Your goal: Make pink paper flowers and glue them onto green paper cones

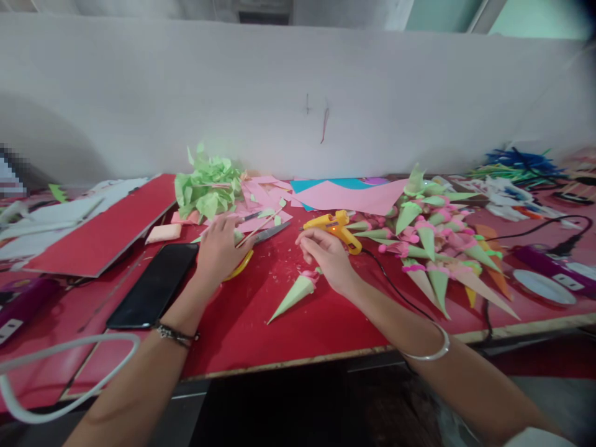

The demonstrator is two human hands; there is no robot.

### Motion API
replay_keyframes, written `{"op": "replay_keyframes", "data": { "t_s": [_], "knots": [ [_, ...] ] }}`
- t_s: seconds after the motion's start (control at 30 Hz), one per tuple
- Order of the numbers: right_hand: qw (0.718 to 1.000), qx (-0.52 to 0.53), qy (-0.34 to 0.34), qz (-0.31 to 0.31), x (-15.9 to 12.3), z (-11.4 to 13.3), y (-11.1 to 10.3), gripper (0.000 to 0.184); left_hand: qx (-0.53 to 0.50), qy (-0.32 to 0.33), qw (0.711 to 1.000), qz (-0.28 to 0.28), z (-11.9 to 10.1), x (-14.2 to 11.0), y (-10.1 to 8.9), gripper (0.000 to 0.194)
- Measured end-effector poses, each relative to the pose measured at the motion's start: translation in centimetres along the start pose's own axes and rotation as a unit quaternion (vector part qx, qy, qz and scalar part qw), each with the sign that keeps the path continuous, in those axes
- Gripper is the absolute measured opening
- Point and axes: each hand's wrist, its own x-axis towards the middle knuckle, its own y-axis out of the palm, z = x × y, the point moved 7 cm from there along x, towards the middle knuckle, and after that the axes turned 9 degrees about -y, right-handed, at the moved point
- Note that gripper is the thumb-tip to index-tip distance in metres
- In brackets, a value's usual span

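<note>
My left hand (220,248) is palm down over paper scraps, thumb apart from the bent fingers; the fingertips are partly hidden. Beside its thumb are a thin stick (261,228), small pale green paper pieces (278,220) and scissors (272,232) with yellow handles, partly under the hand. My right hand (328,256) is closed, thumb and fingertips together; anything between them is too small to make out. Just behind it lies a yellow glue gun (333,225) with a small orange light. A pale green paper cone (295,295) with a pink top lies below the right hand.
Many finished-looking paper cones (431,239) are heaped at right. Green crumpled paper (209,186), pink sheets (354,197) and an eraser-like block (164,233) lie behind. A black phone (153,285), red board (112,223), white cable loop (69,341) and purple power strip (549,267) flank the hands.
</note>
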Motion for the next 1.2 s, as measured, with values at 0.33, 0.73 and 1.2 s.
{"op": "replay_keyframes", "data": {
  "t_s": [0.33, 0.73, 1.2],
  "knots": [
    [1.0, 0.016, 0.013, 0.013, 0.0, -0.4, 0.1, 0.012, 0.108, -0.018, 0.99, 0.083, 2.3, 0.5, 2.1, 0.052],
    [0.982, -0.12, -0.132, 0.061, -0.7, 2.2, 1.3, 0.009, -0.166, 0.131, 0.975, 0.07, -4.8, -2.1, 0.6, 0.061],
    [0.943, -0.227, -0.203, 0.134, -1.1, 2.3, 2.4, 0.011, -0.12, 0.139, 0.979, 0.091, -6.3, -3.3, 1.2, 0.07]
  ]
}}
